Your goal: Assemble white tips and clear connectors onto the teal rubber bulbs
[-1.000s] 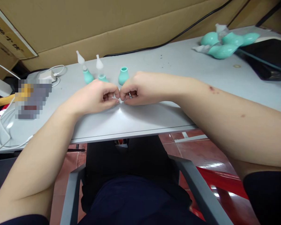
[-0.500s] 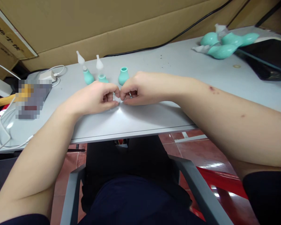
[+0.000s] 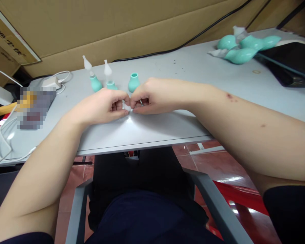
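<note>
My left hand [image 3: 109, 104] and my right hand [image 3: 152, 96] meet fingertip to fingertip just above the table. Between them is a small white translucent part [image 3: 126, 107], pinched from both sides; most of it is hidden by the fingers. Behind my right hand stands a teal rubber bulb [image 3: 134, 83], its round mouth facing up. Beyond my left hand are another teal bulb [image 3: 96, 84] and a partly hidden teal bulb [image 3: 111, 86]. White translucent pointed nozzles, one [image 3: 87, 64] on the left and one [image 3: 108, 68] beside it, rise above these two.
Several teal bulbs with clear nozzles [image 3: 241, 51] lie in a heap at the back right, by a dark flat panel [image 3: 292, 64]. A white adapter [image 3: 52, 83] with cables and a blurred-out object [image 3: 35, 108] lie left. A cardboard wall [image 3: 142, 27] closes the back.
</note>
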### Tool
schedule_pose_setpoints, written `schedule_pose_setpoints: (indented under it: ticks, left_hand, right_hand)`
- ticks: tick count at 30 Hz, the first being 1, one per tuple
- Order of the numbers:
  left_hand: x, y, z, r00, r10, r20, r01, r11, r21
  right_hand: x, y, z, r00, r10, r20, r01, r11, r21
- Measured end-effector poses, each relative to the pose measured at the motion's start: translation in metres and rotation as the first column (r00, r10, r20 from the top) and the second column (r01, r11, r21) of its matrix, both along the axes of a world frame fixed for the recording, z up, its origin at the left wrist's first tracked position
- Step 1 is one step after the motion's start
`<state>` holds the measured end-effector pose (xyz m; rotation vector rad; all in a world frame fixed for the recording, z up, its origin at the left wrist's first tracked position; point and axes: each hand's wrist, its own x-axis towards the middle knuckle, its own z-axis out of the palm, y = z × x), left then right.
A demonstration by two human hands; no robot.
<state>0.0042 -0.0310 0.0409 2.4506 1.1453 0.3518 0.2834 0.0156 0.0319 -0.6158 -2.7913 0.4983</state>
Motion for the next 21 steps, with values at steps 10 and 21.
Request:
schedule_pose_setpoints:
  ticks: [10, 21]
  left_hand:
    - [-0.0001, -0.0004, -0.0006, 1.0, 0.008, 0.013, -0.008, 1.0, -0.009]
    - [-0.0018, 0.0009, -0.0008, 1.0, 0.023, -0.012, -0.023, 0.999, -0.03]
  right_hand:
    - [-0.001, -0.0008, 0.0012, 0.999, -0.029, 0.018, 0.029, 0.999, -0.026]
    - [0.0019, 0.0012, 0.0023, 0.999, -0.021, 0.033, 0.023, 0.999, -0.037]
